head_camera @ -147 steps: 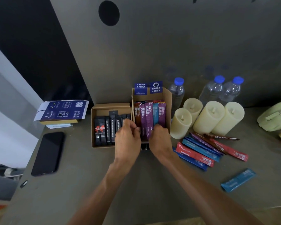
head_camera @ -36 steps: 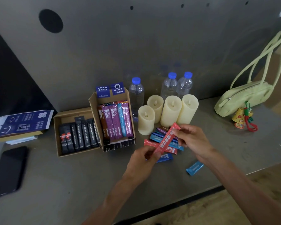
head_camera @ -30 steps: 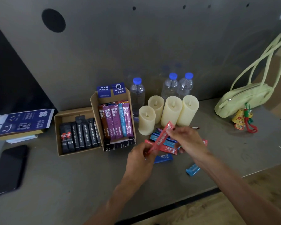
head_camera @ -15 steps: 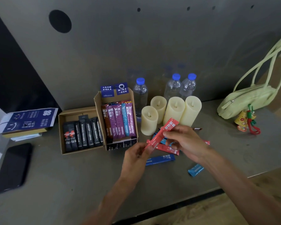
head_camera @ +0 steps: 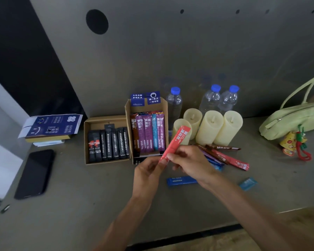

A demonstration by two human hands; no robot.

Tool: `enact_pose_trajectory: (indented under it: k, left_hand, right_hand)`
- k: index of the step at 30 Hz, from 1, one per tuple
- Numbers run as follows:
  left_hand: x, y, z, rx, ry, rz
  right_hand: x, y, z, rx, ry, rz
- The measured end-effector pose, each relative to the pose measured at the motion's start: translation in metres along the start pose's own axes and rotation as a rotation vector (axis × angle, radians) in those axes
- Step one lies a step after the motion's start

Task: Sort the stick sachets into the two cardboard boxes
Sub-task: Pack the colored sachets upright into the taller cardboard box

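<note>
Both hands hold one red stick sachet (head_camera: 177, 140), tilted up to the right above the table. My left hand (head_camera: 149, 174) pinches its lower end and my right hand (head_camera: 190, 163) grips just above. Behind them stands a right cardboard box (head_camera: 128, 113) with brown, purple and blue sachets upright in it. To its left a low left cardboard box (head_camera: 86, 142) holds several black sachets. Loose sachets (head_camera: 225, 156) lie on the table right of my hands, partly hidden by my right hand. A dark blue sachet (head_camera: 181, 181) and a light blue sachet (head_camera: 247, 183) lie nearer me.
Several cream candles (head_camera: 208, 127) and three water bottles (head_camera: 209, 99) stand behind the loose sachets. A green handbag (head_camera: 294, 120) with a charm lies at the right. A black phone (head_camera: 34, 173) and a blue booklet (head_camera: 51, 125) lie at the left. The table's front edge (head_camera: 188, 236) is near.
The red sachet has travelled left toward the right box, held in both hands. The camera view has shifted, so the scene now sits further right.
</note>
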State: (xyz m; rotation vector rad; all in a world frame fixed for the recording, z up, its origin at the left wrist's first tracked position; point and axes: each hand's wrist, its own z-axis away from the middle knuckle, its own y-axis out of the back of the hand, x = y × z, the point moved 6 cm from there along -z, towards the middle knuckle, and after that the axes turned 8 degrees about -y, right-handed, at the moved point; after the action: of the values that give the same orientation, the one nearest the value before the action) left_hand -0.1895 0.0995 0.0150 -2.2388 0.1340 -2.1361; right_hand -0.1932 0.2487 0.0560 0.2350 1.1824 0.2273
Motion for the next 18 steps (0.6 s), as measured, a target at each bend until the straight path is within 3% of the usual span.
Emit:
enact_pose_trajectory:
  k: [3,8,18]
  left_hand:
    - [-0.001,0.027,-0.008,-0.013,0.006,-0.117]
    - [0.002,0.095,-0.031,0.185,-0.002,-0.448]
    - [0.014,0.098,-0.061,0.133,-0.013,-0.499]
  right_hand:
    - [-0.012,-0.019,-0.015,-0.001,0.030,0.090]
    - [-0.027,-0.053,-0.050,0.022,0.090,0.302]
    - [-0.031,-0.091,-0.096,0.202,0.074,0.397]
